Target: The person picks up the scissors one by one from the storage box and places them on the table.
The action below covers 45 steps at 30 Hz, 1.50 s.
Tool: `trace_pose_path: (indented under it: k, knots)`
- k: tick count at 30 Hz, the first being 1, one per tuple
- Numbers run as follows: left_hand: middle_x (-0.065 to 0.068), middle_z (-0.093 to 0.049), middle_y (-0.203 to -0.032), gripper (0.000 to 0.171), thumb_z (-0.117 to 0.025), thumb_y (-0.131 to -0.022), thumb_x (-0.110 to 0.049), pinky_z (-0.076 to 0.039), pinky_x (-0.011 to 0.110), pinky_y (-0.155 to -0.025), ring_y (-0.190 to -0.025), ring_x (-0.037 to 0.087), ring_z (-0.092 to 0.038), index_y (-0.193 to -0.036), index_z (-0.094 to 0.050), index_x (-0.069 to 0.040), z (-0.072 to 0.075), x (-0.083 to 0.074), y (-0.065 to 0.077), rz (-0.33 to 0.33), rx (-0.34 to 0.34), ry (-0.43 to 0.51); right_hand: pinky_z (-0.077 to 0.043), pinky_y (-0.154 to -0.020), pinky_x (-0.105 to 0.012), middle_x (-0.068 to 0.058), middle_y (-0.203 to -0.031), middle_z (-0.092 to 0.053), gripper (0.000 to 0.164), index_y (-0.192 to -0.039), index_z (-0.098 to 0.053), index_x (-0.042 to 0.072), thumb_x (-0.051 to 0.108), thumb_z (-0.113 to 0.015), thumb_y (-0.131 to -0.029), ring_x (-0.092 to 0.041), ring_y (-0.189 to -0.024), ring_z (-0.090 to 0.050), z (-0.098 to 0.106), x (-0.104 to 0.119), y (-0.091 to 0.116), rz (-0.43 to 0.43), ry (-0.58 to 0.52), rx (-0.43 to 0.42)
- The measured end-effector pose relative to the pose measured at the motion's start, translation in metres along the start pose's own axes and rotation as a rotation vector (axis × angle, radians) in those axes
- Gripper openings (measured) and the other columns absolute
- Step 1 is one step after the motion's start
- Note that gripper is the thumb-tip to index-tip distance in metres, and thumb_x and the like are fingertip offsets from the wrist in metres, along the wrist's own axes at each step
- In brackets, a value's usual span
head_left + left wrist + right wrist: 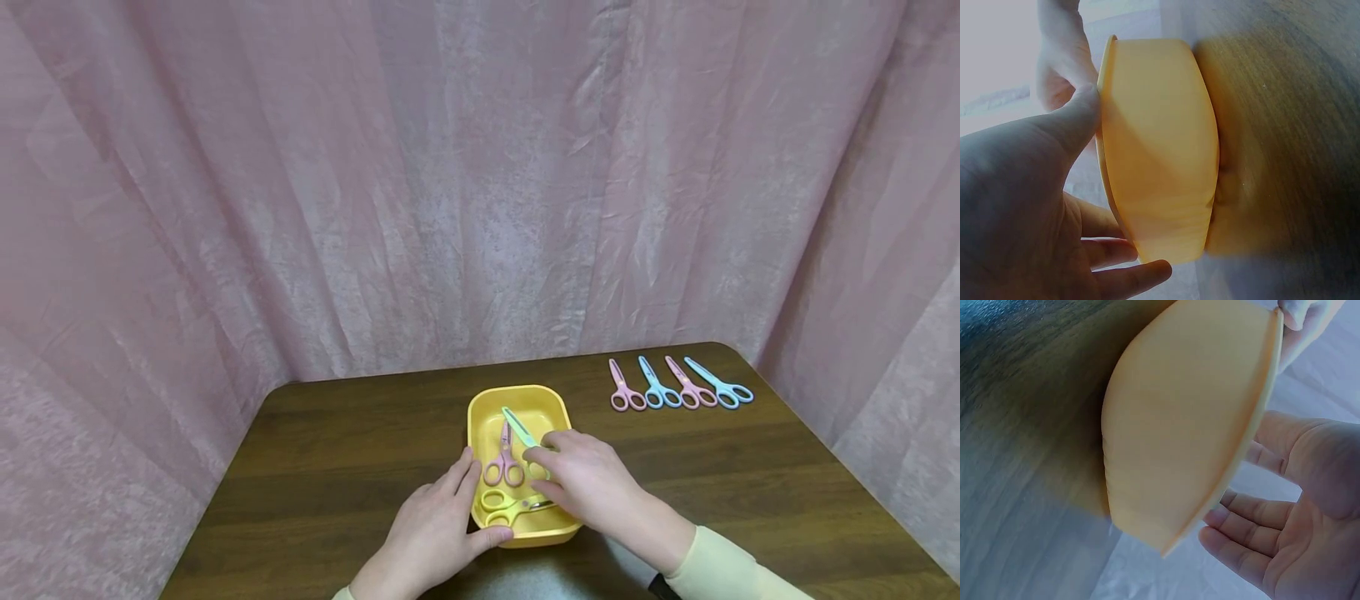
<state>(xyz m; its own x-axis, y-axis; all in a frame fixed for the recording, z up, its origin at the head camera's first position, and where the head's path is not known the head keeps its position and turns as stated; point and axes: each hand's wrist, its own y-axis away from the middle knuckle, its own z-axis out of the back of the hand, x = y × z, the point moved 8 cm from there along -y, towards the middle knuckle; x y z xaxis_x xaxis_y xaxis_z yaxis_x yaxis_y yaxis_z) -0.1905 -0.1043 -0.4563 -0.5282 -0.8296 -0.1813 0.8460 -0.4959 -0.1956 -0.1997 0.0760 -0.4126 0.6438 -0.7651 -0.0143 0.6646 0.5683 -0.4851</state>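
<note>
A yellow tray with rounded corners stands on the table. Inside lie pink scissors and, near the front, yellow scissors. Green scissors slant over the pink pair's tip, their handles partly hidden by my right hand, which reaches over the tray's right rim and pinches them at the handle end. My left hand lies against the tray's front left corner, fingers straight along the left rim and thumb on the front rim. In the left wrist view, the thumb touches the edge of the tray wall.
At the back right of the dark wooden table, several scissors lie in a row: pink scissors, blue scissors, a second pink pair and a second blue pair. A pink curtain hangs behind the table.
</note>
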Motion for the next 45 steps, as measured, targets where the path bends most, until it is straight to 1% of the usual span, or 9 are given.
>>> trace_pose_path:
  k: [5, 11, 18, 27, 32, 38, 45]
  knots:
    - [0.019, -0.048, -0.169, 0.102, -0.066, -0.096, -0.079, -0.059, 0.053, -0.102, -0.14, 0.034, -0.062, -0.158, -0.056, 0.001, 0.0, -0.001, 0.0, 0.0, -0.004, 0.004, -0.058, -0.067, -0.038, -0.003, -0.108, -0.074, 0.036, -0.116, -0.081, 0.024, 0.032, -0.097, -0.085, -0.024, -0.086, -0.069, 0.006, -0.008, 0.006, -0.012, 0.011, -0.007]
    - [0.019, -0.048, -0.169, 0.102, -0.066, -0.096, -0.079, -0.058, 0.054, -0.103, -0.141, 0.034, -0.062, -0.158, -0.057, 0.001, 0.0, -0.001, 0.0, 0.0, -0.003, 0.007, -0.06, -0.069, -0.041, -0.004, -0.11, -0.075, 0.037, -0.117, -0.081, 0.025, 0.032, -0.097, -0.085, -0.025, -0.09, -0.071, 0.015, -0.017, 0.013, -0.028, 0.026, -0.028]
    - [0.019, -0.049, -0.168, 0.101, -0.067, -0.096, -0.079, -0.058, 0.054, -0.103, -0.141, 0.034, -0.062, -0.157, -0.058, 0.001, 0.0, 0.0, 0.0, 0.001, 0.001, -0.001, -0.059, -0.069, -0.041, -0.001, -0.109, -0.074, 0.038, -0.118, -0.082, 0.022, 0.031, -0.097, -0.085, -0.021, -0.088, -0.07, 0.024, -0.027, 0.022, -0.071, 0.042, -0.049]
    - [0.019, -0.048, -0.169, 0.102, -0.066, -0.096, -0.08, -0.057, 0.054, -0.104, -0.143, 0.033, -0.061, -0.158, -0.057, 0.001, -0.001, 0.0, 0.0, 0.008, 0.01, -0.003, -0.057, -0.067, -0.037, 0.005, -0.104, -0.072, 0.04, -0.118, -0.082, 0.023, 0.029, -0.099, -0.083, -0.017, -0.084, -0.068, 0.034, -0.038, 0.034, -0.099, 0.058, -0.089]
    - [0.019, -0.048, -0.169, 0.102, -0.068, -0.095, -0.079, -0.057, 0.053, -0.104, -0.143, 0.033, -0.06, -0.158, -0.057, 0.001, 0.0, 0.001, -0.001, 0.012, 0.005, 0.002, -0.057, -0.065, -0.038, 0.007, -0.102, -0.072, 0.038, -0.117, -0.082, 0.024, 0.028, -0.098, -0.083, -0.018, -0.084, -0.068, 0.038, -0.046, 0.04, -0.129, 0.058, -0.101]
    - [0.019, -0.048, -0.169, 0.101, -0.069, -0.096, -0.078, -0.057, 0.053, -0.104, -0.143, 0.033, -0.06, -0.158, -0.057, 0.001, 0.0, 0.0, -0.001, 0.011, 0.002, 0.001, -0.059, -0.066, -0.042, 0.006, -0.103, -0.072, 0.038, -0.117, -0.083, 0.023, 0.028, -0.098, -0.083, -0.02, -0.088, -0.071, 0.038, -0.054, 0.047, -0.168, 0.068, -0.087]
    - [0.018, -0.049, -0.169, 0.101, -0.068, -0.095, -0.079, -0.057, 0.053, -0.104, -0.143, 0.033, -0.06, -0.158, -0.057, 0.001, 0.0, 0.0, 0.0, 0.008, 0.0, 0.0, -0.059, -0.066, -0.043, 0.005, -0.104, -0.072, 0.039, -0.118, -0.083, 0.022, 0.028, -0.098, -0.083, -0.021, -0.088, -0.071, 0.039, -0.06, 0.054, -0.186, 0.078, -0.092]
